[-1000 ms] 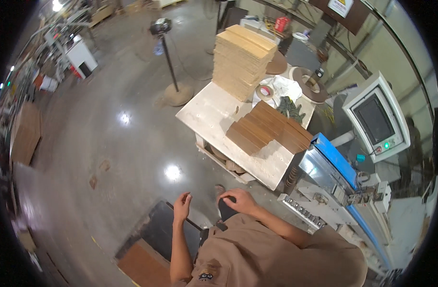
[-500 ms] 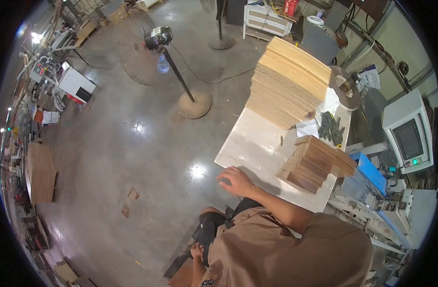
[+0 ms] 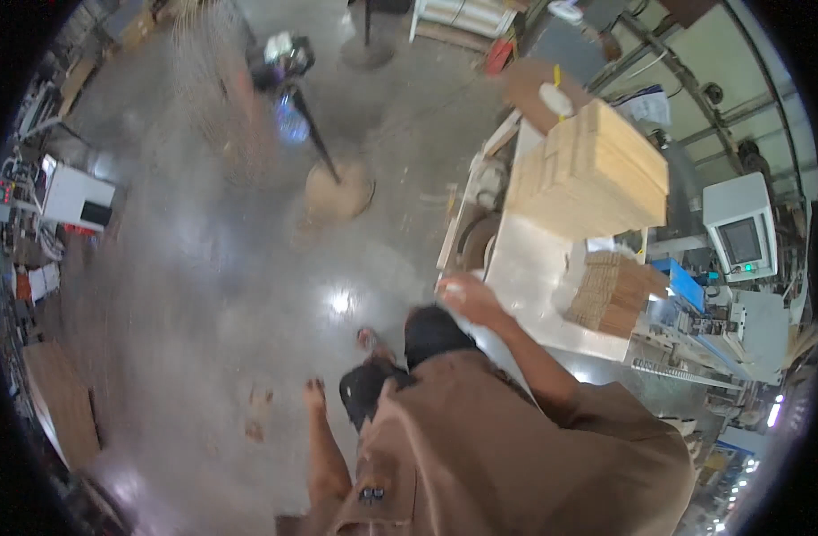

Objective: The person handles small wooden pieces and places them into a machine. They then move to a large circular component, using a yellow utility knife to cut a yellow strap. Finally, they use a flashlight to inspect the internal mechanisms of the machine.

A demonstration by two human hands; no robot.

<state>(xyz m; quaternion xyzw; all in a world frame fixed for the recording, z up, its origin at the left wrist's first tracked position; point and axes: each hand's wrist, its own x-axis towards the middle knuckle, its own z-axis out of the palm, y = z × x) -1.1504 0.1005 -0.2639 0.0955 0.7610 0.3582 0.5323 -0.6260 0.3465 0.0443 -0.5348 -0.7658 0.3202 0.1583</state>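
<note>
My right hand [image 3: 470, 299] is beside the near left edge of a white-topped table [image 3: 525, 268], its fingers loosely spread and slightly blurred, nothing visible in it. I cannot tell whether it touches the edge. My left hand [image 3: 313, 393] hangs low at my left side over the floor; its fingers are foreshortened and smeared. On the table stands a tall stack of pale wooden boards [image 3: 579, 174]. Nearer to me lies a smaller stack of brown wooden pieces [image 3: 614, 295].
A pedestal fan [image 3: 324, 147] stands on the concrete floor [image 3: 212, 277] ahead. Right of the table are a white monitor unit [image 3: 739, 228] and a machine with a blue panel [image 3: 681, 284]. A brown board stack [image 3: 61, 402] sits at far left. A round brown reel [image 3: 534, 89] is behind the pale boards.
My view has shifted, and the table and stacks appear turned. My left arm has swung forward and left, away from my body. My right hand stays near the table edge.
</note>
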